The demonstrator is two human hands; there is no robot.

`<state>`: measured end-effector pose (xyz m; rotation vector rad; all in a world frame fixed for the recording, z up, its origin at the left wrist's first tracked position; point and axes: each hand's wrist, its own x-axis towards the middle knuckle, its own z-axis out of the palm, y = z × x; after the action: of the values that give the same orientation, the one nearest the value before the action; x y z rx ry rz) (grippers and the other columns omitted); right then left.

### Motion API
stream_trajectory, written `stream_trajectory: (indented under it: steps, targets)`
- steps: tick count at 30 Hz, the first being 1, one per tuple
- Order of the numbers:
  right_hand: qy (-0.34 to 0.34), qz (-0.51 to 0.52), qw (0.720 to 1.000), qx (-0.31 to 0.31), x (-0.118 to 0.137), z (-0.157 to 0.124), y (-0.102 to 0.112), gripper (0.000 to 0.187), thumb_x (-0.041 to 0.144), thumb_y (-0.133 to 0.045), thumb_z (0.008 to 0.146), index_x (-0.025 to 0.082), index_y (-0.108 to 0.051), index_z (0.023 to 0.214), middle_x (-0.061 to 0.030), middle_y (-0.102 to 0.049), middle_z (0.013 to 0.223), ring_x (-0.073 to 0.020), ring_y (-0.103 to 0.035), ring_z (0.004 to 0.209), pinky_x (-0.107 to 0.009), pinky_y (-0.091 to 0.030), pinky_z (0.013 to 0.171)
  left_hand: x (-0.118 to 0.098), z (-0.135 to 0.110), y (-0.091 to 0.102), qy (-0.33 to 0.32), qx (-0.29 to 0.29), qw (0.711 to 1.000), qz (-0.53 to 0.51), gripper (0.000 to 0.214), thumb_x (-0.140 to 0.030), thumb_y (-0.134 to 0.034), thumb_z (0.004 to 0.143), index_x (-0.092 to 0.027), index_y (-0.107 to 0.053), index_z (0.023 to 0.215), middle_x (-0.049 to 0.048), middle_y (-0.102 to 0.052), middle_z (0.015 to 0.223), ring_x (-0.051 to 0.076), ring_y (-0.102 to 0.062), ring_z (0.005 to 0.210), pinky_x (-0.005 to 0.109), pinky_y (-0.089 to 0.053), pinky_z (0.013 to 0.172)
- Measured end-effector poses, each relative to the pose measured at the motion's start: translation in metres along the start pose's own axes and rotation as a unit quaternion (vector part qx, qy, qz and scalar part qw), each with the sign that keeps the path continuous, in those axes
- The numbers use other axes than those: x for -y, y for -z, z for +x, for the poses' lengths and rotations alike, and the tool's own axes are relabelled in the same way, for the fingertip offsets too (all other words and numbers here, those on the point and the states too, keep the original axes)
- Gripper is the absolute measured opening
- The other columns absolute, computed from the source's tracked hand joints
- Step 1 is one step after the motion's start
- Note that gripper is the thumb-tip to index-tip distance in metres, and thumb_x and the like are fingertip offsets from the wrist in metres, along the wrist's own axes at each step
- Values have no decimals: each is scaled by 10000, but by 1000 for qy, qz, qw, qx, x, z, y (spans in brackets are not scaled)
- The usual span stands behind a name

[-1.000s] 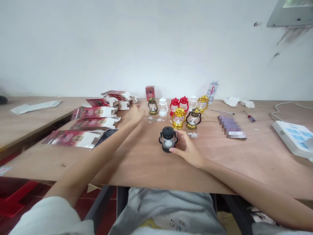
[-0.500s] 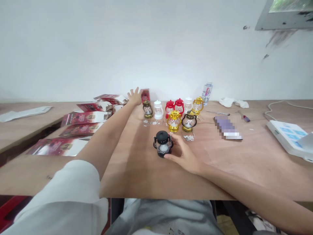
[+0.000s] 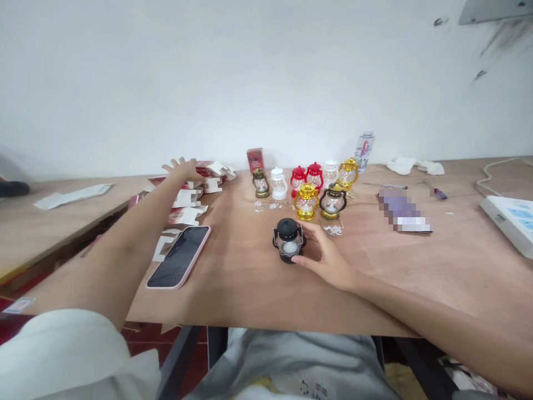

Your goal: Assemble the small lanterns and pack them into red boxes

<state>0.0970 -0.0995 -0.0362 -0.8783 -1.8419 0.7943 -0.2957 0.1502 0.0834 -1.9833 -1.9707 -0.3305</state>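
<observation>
My right hand (image 3: pixel 328 258) rests on the wooden table (image 3: pixel 250 289) with its fingers around a small black lantern (image 3: pixel 288 239) that stands upright. My left hand (image 3: pixel 182 168) is stretched far out, fingers spread, over a pile of flat red and white cartons (image 3: pixel 208 169) at the back left; I cannot tell whether it touches them. Behind the black lantern stands a group of small lanterns: a bronze one (image 3: pixel 261 183), a white one (image 3: pixel 278 183), two red ones (image 3: pixel 306 176), a gold one (image 3: pixel 306 201) and a dark gold one (image 3: pixel 332 202).
A phone (image 3: pixel 179 256) with a pink case lies face up near my left arm. A small red box (image 3: pixel 255 159) and a water bottle (image 3: pixel 363 150) stand by the wall. White cloths (image 3: pixel 410 165), a screwdriver (image 3: pixel 435 191), a white device (image 3: pixel 510 219) and small loose bits (image 3: pixel 331 228) lie around.
My left hand has swung left from the red box to above the carton pile. The phone is now uncovered. The right hand stays on the black lantern.
</observation>
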Motion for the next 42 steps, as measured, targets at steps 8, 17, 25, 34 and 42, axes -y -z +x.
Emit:
stream_trajectory:
  steps: [8,17,25,34,42]
  targets:
    - [3,2,1000,-1,2,0,0,659,364,-683,786,280,-351,1349,-84,-461,1401,-246,-460,1279,-463,-375,1083,-50,8,-7,-34,2,998,48,555,-522,-528,761,-198,-590,1207,118,-199,1545,405,-35,1419,682,37,1042]
    - [-19,21,1000,-5,1,3,-2,681,347,-711,754,270,-370,1339,-87,-472,1396,-244,-462,1279,-448,-390,1060,-70,-8,43,9,-174,985,-13,436,-259,-208,949,-84,-582,1089,83,-480,1366,211,-189,1369,595,-6,1092]
    - [-21,40,999,-20,5,24,-17,666,324,-721,728,276,-402,1310,-83,-566,1297,-227,-562,1161,-392,-482,918,-102,-45,135,35,-392,914,-98,229,-275,-415,897,-183,-466,1100,9,-549,1205,156,-412,1186,461,-217,1096]
    - [1,35,999,-27,-18,93,-45,636,258,-660,765,248,-360,1325,-82,-596,1228,-212,-567,1146,-399,-464,958,-119,-105,139,-77,-511,812,-271,178,-344,-322,918,-213,-337,1038,55,-620,1075,140,-623,957,282,-451,888]
    - [-22,29,999,6,-36,100,-45,504,294,-633,790,216,-425,1242,-92,-598,1225,-218,-587,1109,-403,-488,926,-127,-141,125,-74,-452,863,-212,326,-153,-447,726,-171,-330,1030,54,-534,1003,156,-587,932,312,-476,845]
